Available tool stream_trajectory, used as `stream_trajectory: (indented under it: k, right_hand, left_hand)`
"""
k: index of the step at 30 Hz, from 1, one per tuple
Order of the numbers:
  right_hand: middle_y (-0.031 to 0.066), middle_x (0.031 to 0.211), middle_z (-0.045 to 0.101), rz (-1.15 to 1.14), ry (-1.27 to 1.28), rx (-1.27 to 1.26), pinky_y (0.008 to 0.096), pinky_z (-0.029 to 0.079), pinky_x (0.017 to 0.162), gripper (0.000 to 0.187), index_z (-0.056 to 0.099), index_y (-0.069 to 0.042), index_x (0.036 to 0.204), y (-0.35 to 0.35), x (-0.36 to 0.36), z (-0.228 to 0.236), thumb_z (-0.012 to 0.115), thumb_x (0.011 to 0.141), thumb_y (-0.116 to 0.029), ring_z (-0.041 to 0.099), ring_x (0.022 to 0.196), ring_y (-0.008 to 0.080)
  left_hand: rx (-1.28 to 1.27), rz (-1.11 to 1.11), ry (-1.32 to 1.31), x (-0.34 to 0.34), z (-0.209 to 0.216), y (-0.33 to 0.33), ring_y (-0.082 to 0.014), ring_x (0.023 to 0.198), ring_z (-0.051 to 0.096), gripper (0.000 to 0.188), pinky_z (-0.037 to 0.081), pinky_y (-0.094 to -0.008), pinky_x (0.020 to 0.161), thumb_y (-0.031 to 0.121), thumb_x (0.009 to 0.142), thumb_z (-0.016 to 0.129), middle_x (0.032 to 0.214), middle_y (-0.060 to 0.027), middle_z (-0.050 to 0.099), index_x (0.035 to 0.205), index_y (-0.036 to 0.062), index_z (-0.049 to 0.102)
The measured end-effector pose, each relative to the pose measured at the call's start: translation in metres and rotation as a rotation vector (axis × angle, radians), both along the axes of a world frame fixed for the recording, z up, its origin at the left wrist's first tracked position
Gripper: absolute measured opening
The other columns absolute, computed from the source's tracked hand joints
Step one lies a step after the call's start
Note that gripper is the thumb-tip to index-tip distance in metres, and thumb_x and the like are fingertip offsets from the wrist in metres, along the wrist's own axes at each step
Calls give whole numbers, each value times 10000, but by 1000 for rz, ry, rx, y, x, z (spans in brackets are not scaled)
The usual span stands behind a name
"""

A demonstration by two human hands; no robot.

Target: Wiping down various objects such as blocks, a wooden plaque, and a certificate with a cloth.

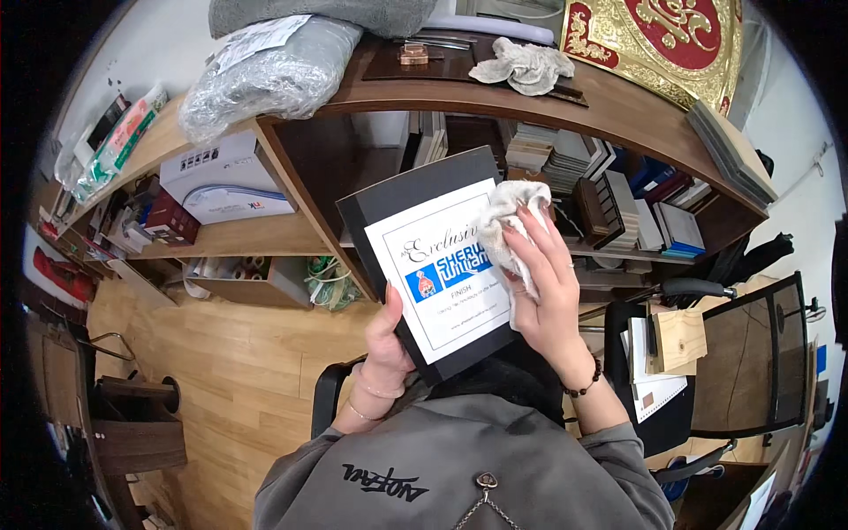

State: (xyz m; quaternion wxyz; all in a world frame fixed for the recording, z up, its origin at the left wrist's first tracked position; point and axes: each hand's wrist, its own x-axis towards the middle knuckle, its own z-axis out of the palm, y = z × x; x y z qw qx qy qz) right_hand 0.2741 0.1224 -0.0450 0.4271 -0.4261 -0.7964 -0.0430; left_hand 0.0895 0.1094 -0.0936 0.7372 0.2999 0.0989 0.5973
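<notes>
A black board with a white printed label is held tilted in front of me. My left hand grips its lower left edge, with the thumb on the front and the other fingers hidden behind. Over the upper right part of the label, my right hand presses a crumpled white cloth against the surface. Its fingers lie across the cloth, which covers part of the print.
A wooden shelf unit spans the back, holding books and sample boards. On top are a plastic-wrapped bundle, a second rag and a red-and-gold panel. At right, an office chair carries papers and a wood block.
</notes>
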Motion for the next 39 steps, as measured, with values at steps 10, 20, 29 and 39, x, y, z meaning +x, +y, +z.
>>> stream_trajectory:
  k: [10, 20, 29, 39]
  right_hand:
    - [115, 1241, 510, 75, 69, -48, 450, 378, 996, 453, 603, -97, 1078, -7, -8, -8, 584, 644, 29, 424, 1202, 387]
    - [115, 1233, 517, 235, 1, -1, 462, 376, 995, 504, 585, -93, 1105, -15, -15, -21, 572, 621, 47, 427, 1194, 399]
    - [101, 1203, 536, 456, -47, 129, 494, 382, 977, 375, 606, -84, 1039, -31, -19, -22, 607, 682, 31, 443, 1161, 409]
    - [104, 1183, 544, 237, 14, 292, 472, 386, 978, 370, 616, -86, 1027, -24, -30, -19, 614, 677, 32, 451, 1147, 410]
  left_hand:
    - [36, 157, -53, 9, 9, 3, -298, 1220, 397, 676, 314, -421, 1028, 489, 905, 389, 1358, -151, 371, 1375, 26, 239]
    - [92, 388, -52, 17, 17, 5, -309, 1261, 346, 706, 281, -440, 1044, 531, 910, 316, 1385, -149, 326, 1388, 27, 190]
    - [-155, 185, -156, 5, 20, 4, -281, 1215, 396, 588, 360, -425, 989, 434, 928, 369, 1365, -142, 349, 1370, 65, 253]
    - [-424, 78, -53, -3, -17, 2, -289, 1033, 557, 454, 431, -402, 937, 116, 746, 428, 1135, -174, 562, 1168, -43, 478]
